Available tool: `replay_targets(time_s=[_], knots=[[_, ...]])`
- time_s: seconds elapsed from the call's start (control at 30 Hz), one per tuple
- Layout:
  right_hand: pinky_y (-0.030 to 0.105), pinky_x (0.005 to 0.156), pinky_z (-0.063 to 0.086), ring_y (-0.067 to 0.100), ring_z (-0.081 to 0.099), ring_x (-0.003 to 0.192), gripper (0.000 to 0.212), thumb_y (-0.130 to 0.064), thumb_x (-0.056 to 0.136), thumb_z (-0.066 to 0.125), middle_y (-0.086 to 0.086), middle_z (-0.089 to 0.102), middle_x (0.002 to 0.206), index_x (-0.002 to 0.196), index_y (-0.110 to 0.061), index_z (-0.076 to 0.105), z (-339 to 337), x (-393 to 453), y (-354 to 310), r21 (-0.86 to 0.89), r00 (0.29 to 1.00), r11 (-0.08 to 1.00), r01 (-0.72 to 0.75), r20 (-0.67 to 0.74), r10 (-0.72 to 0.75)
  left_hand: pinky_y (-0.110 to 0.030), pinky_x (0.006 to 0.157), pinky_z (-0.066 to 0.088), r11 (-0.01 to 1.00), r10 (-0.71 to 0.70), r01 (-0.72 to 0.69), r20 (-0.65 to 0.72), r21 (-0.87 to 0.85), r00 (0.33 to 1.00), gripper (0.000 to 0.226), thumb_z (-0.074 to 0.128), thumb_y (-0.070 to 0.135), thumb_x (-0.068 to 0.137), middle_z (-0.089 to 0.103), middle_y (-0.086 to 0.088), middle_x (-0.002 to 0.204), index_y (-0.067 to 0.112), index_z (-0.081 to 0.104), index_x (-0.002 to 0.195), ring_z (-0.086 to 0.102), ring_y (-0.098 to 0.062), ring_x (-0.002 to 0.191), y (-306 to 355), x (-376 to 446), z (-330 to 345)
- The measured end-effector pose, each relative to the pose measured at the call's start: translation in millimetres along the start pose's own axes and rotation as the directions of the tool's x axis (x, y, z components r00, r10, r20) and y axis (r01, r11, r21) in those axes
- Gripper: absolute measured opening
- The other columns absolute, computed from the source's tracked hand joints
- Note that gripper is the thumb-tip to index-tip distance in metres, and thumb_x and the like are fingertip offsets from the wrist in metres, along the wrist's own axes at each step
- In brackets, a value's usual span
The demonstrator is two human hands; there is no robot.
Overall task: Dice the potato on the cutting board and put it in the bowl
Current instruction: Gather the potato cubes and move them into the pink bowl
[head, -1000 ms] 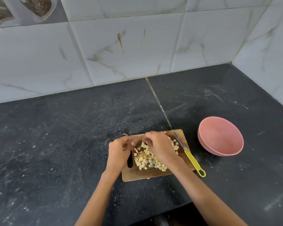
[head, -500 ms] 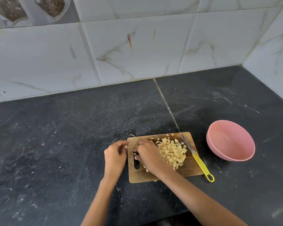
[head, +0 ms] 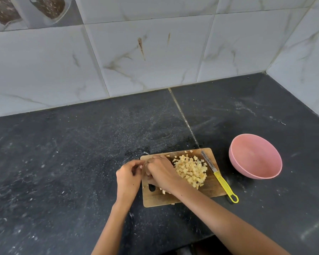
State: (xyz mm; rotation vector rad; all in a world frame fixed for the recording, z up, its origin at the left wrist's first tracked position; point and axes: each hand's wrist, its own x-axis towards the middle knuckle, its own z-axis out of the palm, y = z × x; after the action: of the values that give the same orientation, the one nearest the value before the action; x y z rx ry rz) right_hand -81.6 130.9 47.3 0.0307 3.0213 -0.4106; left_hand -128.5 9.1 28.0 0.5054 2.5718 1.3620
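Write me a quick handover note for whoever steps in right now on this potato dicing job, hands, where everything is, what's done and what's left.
Left hand: at the board's left edge, fingers curled, grip unclear.
Right hand: resting on the left part of the cutting board, beside the pile; what it holds is hidden.
Diced potato: heaped on the board, a few stray cubes near the right wrist.
Knife: lying along the board's right edge, yellow handle off the board.
Pink bowl: right of the board, empty.
Done: dicing. Left: move the cubes into the bowl.
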Motion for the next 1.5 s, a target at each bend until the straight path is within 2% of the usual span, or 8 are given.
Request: replay_targets(time_s=[0.2,0.47,0.67,0.77,0.87,1.07,1.3,1.5], knots=[[0.036,0.094,0.041,0.023,0.056,0.102,0.022,-0.028,0.076,0.072,0.002,0.068,0.095,0.094,-0.016,0.070,1,3,1,0.044,1.000,0.999,-0.011,-0.018,0.011,-0.006,0.064,0.042,0.999,-0.040,0.040,0.012,0.013,0.999,0.034,0.058,-0.007,0.083,0.067,0.015,0.081,0.020,0.074,0.094,0.061,0.003,0.076,0,0,-1],[0.039,0.095,0.038,0.026,0.056,0.104,0.020,-0.016,0.090,0.060,0.006,0.068,0.103,0.107,-0.015,0.070,4,0,0,-0.128,0.999,0.991,0.034,-0.011,-0.035,-0.004,0.066,0.041,0.999,-0.002,0.000,0.050,0.043,0.999,0.031,0.058,-0.008,0.082,0.067,0.011,0.082,0.014,0.073,0.097,0.059,0.004,0.074,2,-3,1],[0.037,0.068,0.051,0.028,0.065,0.078,0.012,-0.011,0.078,0.070,0.010,0.069,0.083,0.089,-0.007,0.070,-3,-2,4,-0.037,0.997,0.998,0.048,-0.051,-0.050,-0.014,0.059,0.046,0.982,0.057,-0.078,0.121,0.173,0.991,0.026,0.064,-0.008,0.074,0.064,0.008,0.075,0.016,0.070,0.080,0.059,-0.006,0.067,-1,-2,0],[0.036,0.070,0.053,0.023,0.064,0.076,0.007,-0.010,0.080,0.068,0.006,0.068,0.081,0.087,-0.008,0.067,-10,-7,12,0.033,0.997,0.999,0.008,-0.081,-0.006,-0.028,0.064,0.047,0.916,0.086,-0.168,0.232,0.365,0.969,0.012,0.073,0.014,0.077,0.063,0.005,0.091,0.019,0.073,0.088,0.058,-0.016,0.083,3,-1,0],[0.031,0.077,0.051,0.021,0.063,0.087,0.012,-0.010,0.086,0.063,0.005,0.069,0.092,0.096,-0.009,0.069,-16,-14,22,0.043,0.997,0.999,-0.032,-0.070,0.035,-0.024,0.064,0.040,0.798,0.024,-0.197,0.296,0.569,0.955,0.016,0.067,0.027,0.084,0.057,0.003,0.106,0.022,0.070,0.100,0.057,-0.015,0.093,14,1,6],[0.033,0.084,0.046,0.023,0.057,0.101,0.017,-0.021,0.088,0.063,0.006,0.063,0.106,0.100,-0.011,0.071,-15,-15,19,0.043,0.998,0.997,-0.057,-0.021,0.058,-0.022,0.067,0.044,0.636,0.077,-0.269,0.287,0.723,0.955,0.017,0.048,0.010,0.094,0.056,0.000,0.108,0.015,0.063,0.102,0.058,-0.015,0.098,35,0,15],[0.037,0.082,0.049,0.026,0.056,0.098,0.022,-0.016,0.086,0.067,0.011,0.061,0.105,0.103,-0.003,0.069,-14,-8,11,-0.032,1.000,0.999,-0.017,0.020,0.018,-0.027,0.058,0.036,0.850,0.029,-0.110,0.162,0.516,0.986,0.017,0.055,0.008,0.084,0.058,0.003,0.090,0.015,0.070,0.086,0.055,-0.018,0.080,12,2,5],[0.033,0.071,0.041,0.029,0.055,0.105,0.025,-0.018,0.092,0.060,0.015,0.056,0.113,0.107,0.001,0.065,-7,4,-1,-0.075,0.989,0.989,-0.127,0.063,0.132,-0.026,0.054,0.037,0.935,-0.018,-0.007,0.067,0.354,0.998,0.009,0.067,0.015,0.083,0.059,0.009,0.081,0.022,0.071,0.082,0.053,-0.013,0.069,10,-2,0]])
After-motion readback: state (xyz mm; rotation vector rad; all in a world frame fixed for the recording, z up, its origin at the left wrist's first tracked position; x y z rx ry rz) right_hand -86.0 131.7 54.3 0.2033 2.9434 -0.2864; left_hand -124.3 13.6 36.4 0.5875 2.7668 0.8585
